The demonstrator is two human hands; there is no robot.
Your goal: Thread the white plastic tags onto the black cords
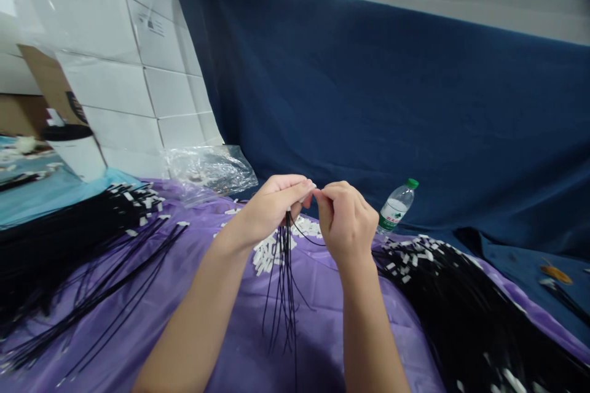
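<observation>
My left hand (273,206) is closed around a bunch of thin black cords (284,285) that hang down from it over the purple sheet (322,325). My right hand (346,221) is pinched shut right beside it, fingertips meeting the left hand's at a small white tag (312,186) on one cord's end. A single cord loops between the two hands. Below them lies a small heap of white tags (266,253).
A big pile of black cords with white tags (461,313) fills the right side, another pile (69,227) the left. A water bottle (396,206) lies behind my right hand, a clear plastic bag (209,171) at back left. A dark blue cloth (391,110) hangs behind.
</observation>
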